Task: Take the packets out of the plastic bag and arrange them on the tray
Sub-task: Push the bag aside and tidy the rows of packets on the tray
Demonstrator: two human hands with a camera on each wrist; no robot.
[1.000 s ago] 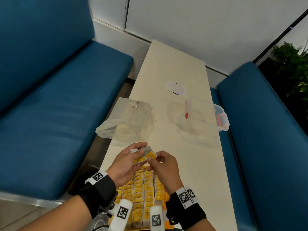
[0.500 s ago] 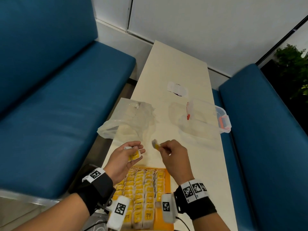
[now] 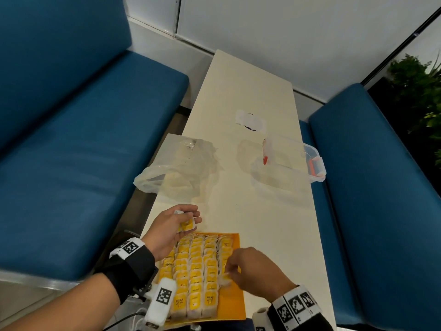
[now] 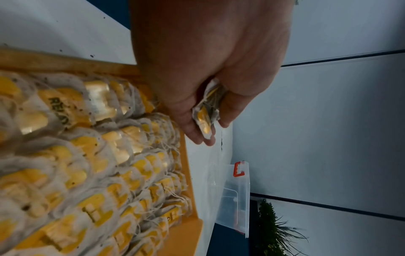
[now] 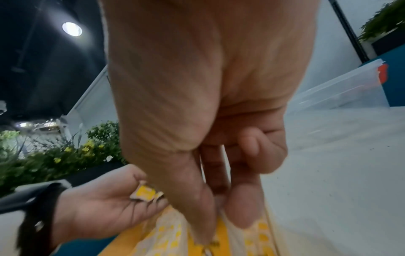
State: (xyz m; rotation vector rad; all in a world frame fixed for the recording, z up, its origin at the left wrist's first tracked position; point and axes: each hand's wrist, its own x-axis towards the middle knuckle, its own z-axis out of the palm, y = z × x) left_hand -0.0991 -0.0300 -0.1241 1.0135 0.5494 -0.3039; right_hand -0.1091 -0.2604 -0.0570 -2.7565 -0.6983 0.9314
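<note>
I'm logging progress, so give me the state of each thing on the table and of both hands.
Tray: on the table, four rows of packets, rightmost unfinished.
Plastic bag: open, lying crumpled, looks nearly empty.
Clear box: open, apparently empty.
Left hand: holds spare packets.
Right hand: sets a packet into the rightmost row.

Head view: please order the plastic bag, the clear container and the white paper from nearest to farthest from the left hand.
From the left hand:
1. plastic bag, just beyond it, at the table's left edge.
2. clear container, across the table, right side.
3. white paper, farther up the middle.
</note>
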